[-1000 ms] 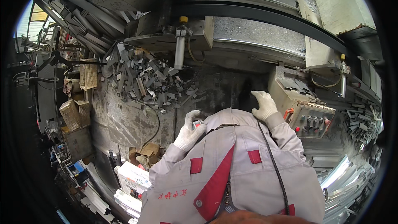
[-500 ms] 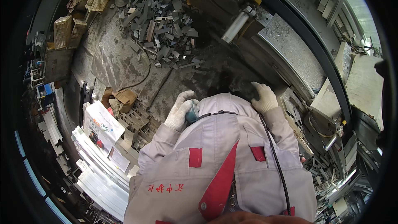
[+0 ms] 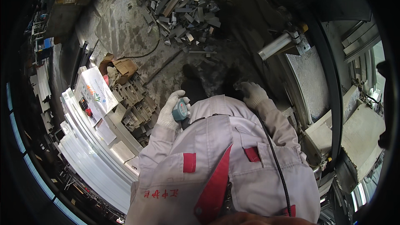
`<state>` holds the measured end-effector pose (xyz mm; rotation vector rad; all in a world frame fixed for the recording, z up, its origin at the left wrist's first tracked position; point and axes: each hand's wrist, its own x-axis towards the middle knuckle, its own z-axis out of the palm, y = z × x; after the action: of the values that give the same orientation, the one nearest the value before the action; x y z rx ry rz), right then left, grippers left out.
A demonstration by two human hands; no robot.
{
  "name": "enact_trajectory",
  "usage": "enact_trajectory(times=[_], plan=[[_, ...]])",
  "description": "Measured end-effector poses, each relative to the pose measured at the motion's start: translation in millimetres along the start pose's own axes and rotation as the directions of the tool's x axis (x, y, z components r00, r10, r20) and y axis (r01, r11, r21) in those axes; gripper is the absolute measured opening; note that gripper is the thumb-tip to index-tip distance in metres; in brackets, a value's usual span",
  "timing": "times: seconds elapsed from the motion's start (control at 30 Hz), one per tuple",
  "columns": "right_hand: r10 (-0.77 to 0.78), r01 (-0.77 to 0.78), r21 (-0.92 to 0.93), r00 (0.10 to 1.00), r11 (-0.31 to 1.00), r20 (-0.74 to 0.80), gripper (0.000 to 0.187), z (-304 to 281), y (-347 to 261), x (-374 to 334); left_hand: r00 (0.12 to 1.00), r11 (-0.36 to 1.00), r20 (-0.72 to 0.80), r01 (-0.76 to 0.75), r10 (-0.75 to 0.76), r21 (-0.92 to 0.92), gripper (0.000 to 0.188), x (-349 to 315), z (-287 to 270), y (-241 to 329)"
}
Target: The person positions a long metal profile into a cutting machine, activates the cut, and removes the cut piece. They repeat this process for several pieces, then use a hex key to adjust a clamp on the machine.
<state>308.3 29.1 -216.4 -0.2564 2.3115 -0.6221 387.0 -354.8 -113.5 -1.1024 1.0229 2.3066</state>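
Note:
My left hand [image 3: 168,114], in a white knit glove, is wrapped round a teal tape measure [image 3: 180,109] with a rounded case. It is held at the left of my waist, in front of the pale jacket [image 3: 204,137]. My right hand [image 3: 253,95], gloved the same way, hangs by my right hip. Its fingers are loosely bent and apart, and I see nothing held in them. Closest to that hand on the right are a metal cylinder [image 3: 275,46] and the machine frame.
Grey metal offcuts [image 3: 187,8] lie heaped on the floor ahead. To the left, stacked metal profiles [image 3: 89,158] carry a white box [image 3: 95,89], with short cut pieces [image 3: 137,106] and a torn carton [image 3: 124,67] beside them. A dark machine post [image 3: 331,75] rises on the right.
The view has shifted, and the offcut heap now sits higher and farther right. The tape measure has turned so more of its face shows. My right hand has dropped slightly and its fingers are more bent.

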Motion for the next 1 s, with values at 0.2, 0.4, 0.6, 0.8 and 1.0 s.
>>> enact_trajectory(times=[0.2,0.4,0.6,0.8,1.0], plan=[[0.096,-0.098,0.04,0.994,0.994,0.047,0.061,4,-27,29,0.998,0.995,0.038,0.045,-0.042,-0.093,0.048,45,-40,40],[0.329,-0.333,0.054,0.942,0.941,0.07,0.065,34,-87,71,0.978,0.979,0.166,0.149,-0.125,-0.142,0.041,116,-118,129],[0.359,-0.376,0.105,0.92,0.92,0.155,0.072,71,-177,115,0.981,0.984,-0.159,0.132,-0.111,0.122,0.027,198,-219,218],[0.367,-0.392,0.188,0.917,0.901,0.154,0.069,88,-220,150,0.966,0.865,-0.24,0.199,-0.094,0.461,0.023,259,-318,233],[0.399,-0.434,0.129,0.889,0.892,0.225,0.065,112,-201,226,0.969,0.552,-0.244,0.222,-0.035,0.804,0.022,302,-340,155]])
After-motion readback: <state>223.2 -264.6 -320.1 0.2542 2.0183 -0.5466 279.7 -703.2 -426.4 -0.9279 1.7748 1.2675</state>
